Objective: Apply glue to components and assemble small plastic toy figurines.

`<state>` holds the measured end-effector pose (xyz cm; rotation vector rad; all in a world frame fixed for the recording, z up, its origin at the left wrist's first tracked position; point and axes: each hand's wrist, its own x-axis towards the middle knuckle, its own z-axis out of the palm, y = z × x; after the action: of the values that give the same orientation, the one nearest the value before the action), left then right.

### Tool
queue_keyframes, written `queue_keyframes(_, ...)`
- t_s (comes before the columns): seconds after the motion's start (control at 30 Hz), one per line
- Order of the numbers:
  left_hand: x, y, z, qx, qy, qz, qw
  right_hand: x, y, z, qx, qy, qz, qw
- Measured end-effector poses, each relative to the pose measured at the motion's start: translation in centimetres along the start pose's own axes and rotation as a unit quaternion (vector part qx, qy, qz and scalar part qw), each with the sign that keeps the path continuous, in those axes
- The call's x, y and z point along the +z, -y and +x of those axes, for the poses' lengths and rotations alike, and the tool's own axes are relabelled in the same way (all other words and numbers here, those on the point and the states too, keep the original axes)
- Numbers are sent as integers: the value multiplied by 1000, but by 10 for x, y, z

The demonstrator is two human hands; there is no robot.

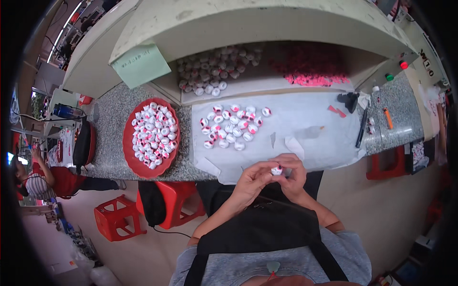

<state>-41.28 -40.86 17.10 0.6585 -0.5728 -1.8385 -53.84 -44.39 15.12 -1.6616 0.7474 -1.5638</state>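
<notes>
Just past the table's front edge, my left hand (254, 181) and my right hand (293, 180) meet around a small white ball-shaped piece (276, 170) with a dark red patch on top. Fingertips of both hands pinch it from either side. Beyond them, on a white sheet (291, 117), lies a loose group of similar white pieces (230, 127) with pink and dark patches. Many more fill a red scalloped bowl (127, 143) on the left. My fingers hide the lower part of the held piece.
A shelf unit holds white pieces (214, 69) and pink flat pieces (315, 78). Paper scraps (294, 147), a black pen (361, 128) and an orange tool (387, 118) lie rightward. Red stools (119, 217) stand below left. Another person (52, 183) is at far left.
</notes>
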Motion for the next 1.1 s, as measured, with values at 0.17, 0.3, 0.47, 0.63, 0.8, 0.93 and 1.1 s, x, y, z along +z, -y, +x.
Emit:
queue_keyframes(0.17,13,14,-29,86,-34,19,996,-34,32,-1,-28,32,-267,963)
queue_keyframes(0.3,18,14,-48,162,-33,111,980,-50,9,-6,-12,49,-411,910)
queue_keyframes(0.47,16,18,-64,224,-32,158,961,-50,26,-8,81,39,-295,951)
queue_keyframes(0.63,13,14,-56,241,-49,184,952,-6,84,-8,-43,32,-193,980)
queue_keyframes(0.8,3,10,-40,228,-104,198,948,14,64,1,-99,94,-228,964)
queue_keyframes(0.93,-7,2,-26,215,-152,236,935,-12,52,10,-24,166,-260,951)
queue_keyframes(1.1,-10,-3,0,196,-158,240,937,-46,31,30,61,98,-278,954)
